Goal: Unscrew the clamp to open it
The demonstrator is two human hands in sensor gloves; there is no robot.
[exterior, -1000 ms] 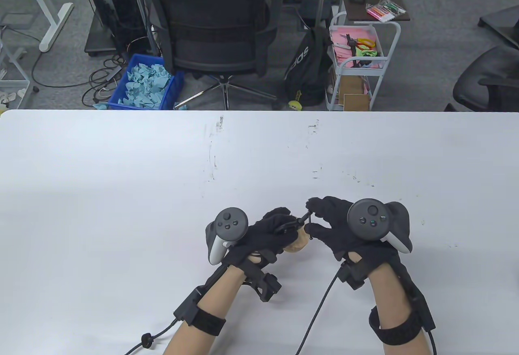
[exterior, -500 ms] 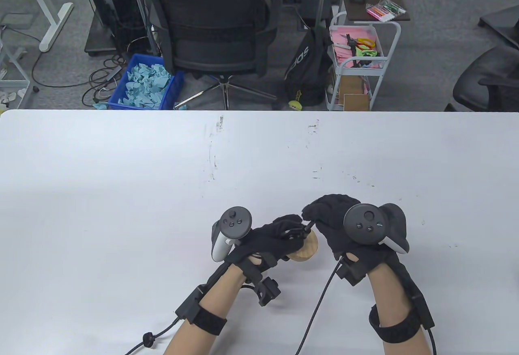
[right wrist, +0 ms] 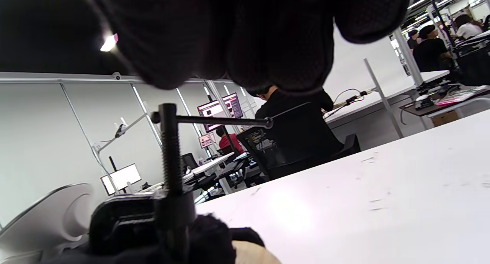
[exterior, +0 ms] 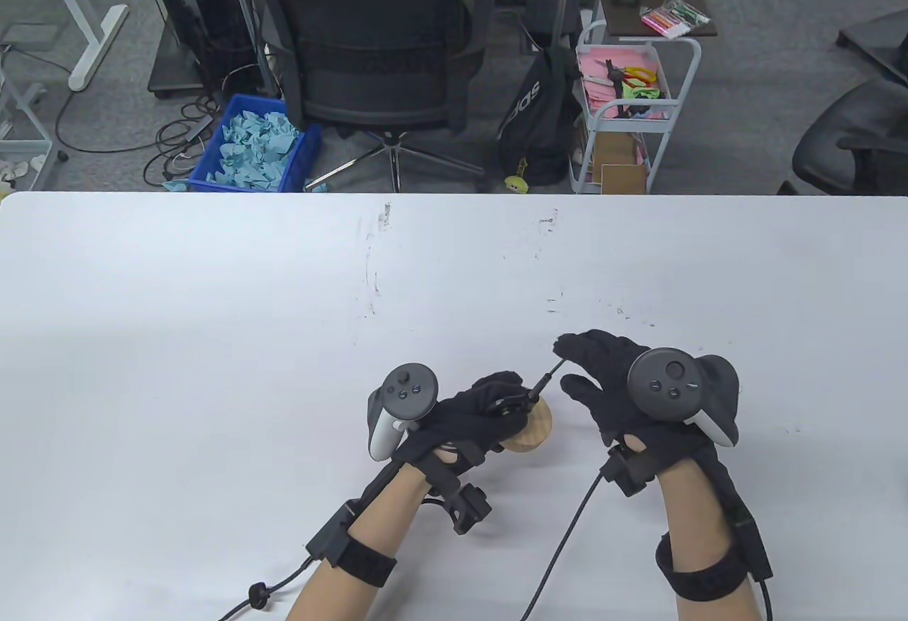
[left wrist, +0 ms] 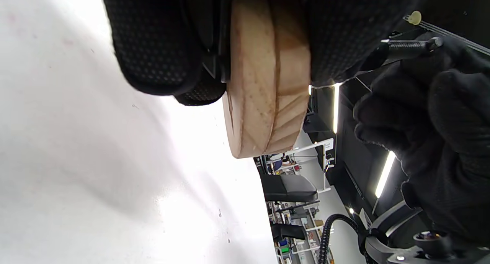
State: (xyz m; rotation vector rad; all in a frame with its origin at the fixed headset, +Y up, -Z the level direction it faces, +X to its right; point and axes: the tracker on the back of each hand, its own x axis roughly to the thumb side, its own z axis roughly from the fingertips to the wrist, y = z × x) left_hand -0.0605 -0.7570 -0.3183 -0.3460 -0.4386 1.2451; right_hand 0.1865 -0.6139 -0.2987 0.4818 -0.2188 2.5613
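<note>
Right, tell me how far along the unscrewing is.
Done: the screw shows a long run of thread above the clamp body. In hand: the left hand holds the clamp and wooden disc; the right hand touches the handle bar with its fingertips. Left: the clamp still sits on the disc, so more turns.

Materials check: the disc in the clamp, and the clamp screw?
Disc: looks like unfinished pale wood; grain lines and a glued seam show on its edge. Screw: seems dark metal, matte black; cut threads and a thin sliding bar through its head.
</note>
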